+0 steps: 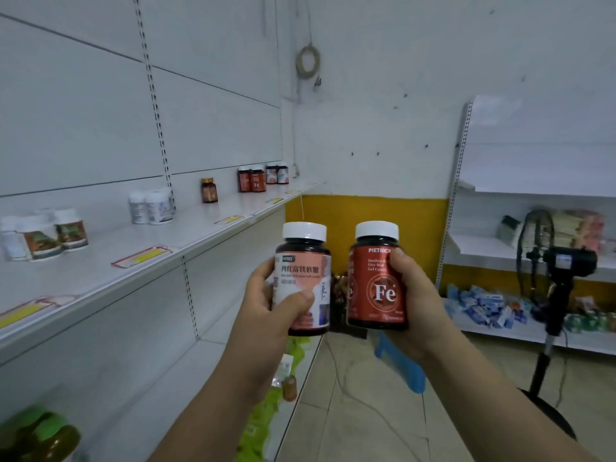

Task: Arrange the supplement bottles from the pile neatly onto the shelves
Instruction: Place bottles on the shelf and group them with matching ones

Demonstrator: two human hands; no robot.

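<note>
My left hand [266,298] grips a dark bottle with a white cap and a pink label [305,271], held upright in mid-air. Beside it my right hand [411,291] grips a second white-capped bottle with a red "Fe" label [375,278]. Both bottles float in front of the white shelf [206,225] on the left. On that shelf stand red-labelled bottles [251,179], a pair further back [277,173], one amber bottle [209,190], white bottles [151,206] and a group with green-red labels [43,236].
A lower shelf holds green packets and a small brown bottle [289,388]. A black standing fan [553,261] stands on the right before another shelf unit with blue boxes [483,305]. A blue object [400,365] and a cable lie on the tiled floor.
</note>
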